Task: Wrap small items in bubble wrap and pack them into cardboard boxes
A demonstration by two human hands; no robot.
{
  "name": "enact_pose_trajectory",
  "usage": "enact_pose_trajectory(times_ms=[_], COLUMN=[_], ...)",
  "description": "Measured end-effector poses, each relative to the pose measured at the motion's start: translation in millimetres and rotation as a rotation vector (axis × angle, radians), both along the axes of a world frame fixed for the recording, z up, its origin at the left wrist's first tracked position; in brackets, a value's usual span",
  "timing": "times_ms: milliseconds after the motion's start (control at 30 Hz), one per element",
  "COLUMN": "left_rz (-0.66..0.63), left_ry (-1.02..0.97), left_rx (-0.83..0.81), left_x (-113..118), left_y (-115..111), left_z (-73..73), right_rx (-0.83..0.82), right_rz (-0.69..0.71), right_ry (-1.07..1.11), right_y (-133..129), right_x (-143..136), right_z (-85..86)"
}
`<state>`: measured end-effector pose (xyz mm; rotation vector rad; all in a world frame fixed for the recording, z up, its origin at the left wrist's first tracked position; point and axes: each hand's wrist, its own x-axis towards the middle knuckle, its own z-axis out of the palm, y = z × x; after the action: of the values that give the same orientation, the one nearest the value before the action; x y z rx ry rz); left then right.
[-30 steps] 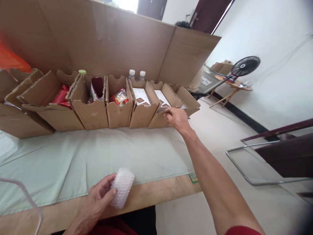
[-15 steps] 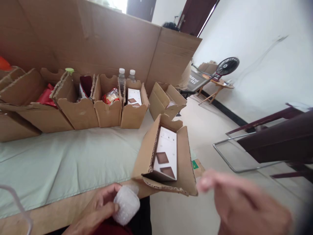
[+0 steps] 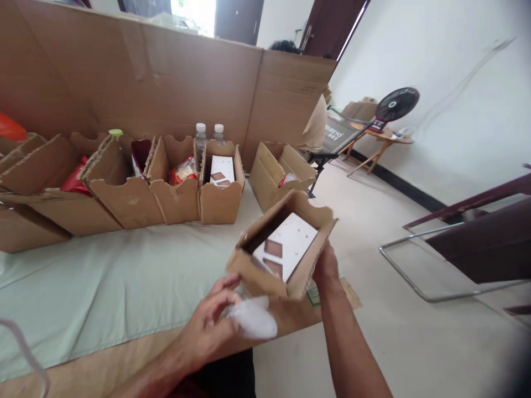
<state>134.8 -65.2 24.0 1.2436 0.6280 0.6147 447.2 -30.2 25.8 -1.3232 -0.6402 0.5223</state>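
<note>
My left hand [image 3: 209,323] pinches a translucent white bubble-wrapped packet [image 3: 256,320] just below the front of a cardboard box [image 3: 259,273]. Its fingertips are near the box's lower left corner; whether they touch it I cannot tell. On the box's far right side is my right hand [image 3: 327,266], wrapped round the wall, with its fingers hidden behind the cardboard. The box is open-topped and tilted. Inside lies a white carton [image 3: 297,239] with brown squares printed on it.
Several open cardboard bins [image 3: 128,202] line the table's back, holding packets and a similar white carton [image 3: 222,166]. Two clear bottles [image 3: 201,138] stand behind them. Another box [image 3: 265,179] sits at the right end. A tall cardboard sheet [image 3: 166,83] screens the back. A person is partly visible beyond.
My right hand has moved in from the lower right and taken hold of the box, which is now turned and tilted. The left hand, with the packet, has shifted right and up.
</note>
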Motion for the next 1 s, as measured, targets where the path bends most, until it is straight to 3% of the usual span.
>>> enact_pose_trajectory(times_ms=[133, 200, 300, 400, 467, 533, 600, 667, 733, 800, 900, 1000], left_rz=[0.103, 0.155, 0.177, 0.167, 0.181, 0.194, 0.193, 0.189, 0.193, 0.192, 0.172, 0.151], left_ry=[-0.082, -0.106, -0.106, -0.075, -0.049, -0.04, -0.047, -0.056, -0.064, -0.081, -0.121, -0.119], left_rx=[-0.03, -0.05, -0.077, -0.131, -0.161, -0.183, -0.197, -0.209, -0.228, -0.247, -0.268, -0.266], left_x=[56.7, 68.1, 53.4, 20.1, 2.2, -7.3, -10.5, -11.6, -14.0, -18.1, -24.7, -28.4], left_y=[55.1, 70.3, 70.5, 55.0, 45.2, 39.4, 37.1, 36.1, 35.0, 33.4, 32.1, 33.0], left_z=[9.0, 6.5, -6.8, -23.4, -29.3, -29.8, -27.3, -25.0, -24.9, -26.7, -28.5, -24.3], right_rx=[-0.008, -0.025, -0.059, -0.04, 0.002, -0.021, -0.206, -0.477, -0.694, -0.797, -0.814, -0.782], right_rz=[-0.077, -0.111, -0.249, -0.393, -0.242, 0.036, 0.293, 0.492, 0.673, 0.813, 0.879, 0.878], right_ry=[-0.036, -0.078, -0.199, -0.618, -0.94, -1.232, -1.467, -1.615, -1.657, -1.637, -1.585, -1.532], right_y=[5.4, 0.1, -19.5, -32.4, -22.9, 4.6, 45.4, 90.8, 131.8, 163.5, 192.5, 205.1], right_x=[31.6, 36.7, 27.3, -4.1, -34.9, -67.4, -94.8, -112.1, -118.4, -116.7, -110.0, -110.5], right_z=[-5.3, -5.4, 7.2, 45.2, 82.0, 119.5, 150.1, 169.4, 177.1, 176.0, 167.2, 159.1])
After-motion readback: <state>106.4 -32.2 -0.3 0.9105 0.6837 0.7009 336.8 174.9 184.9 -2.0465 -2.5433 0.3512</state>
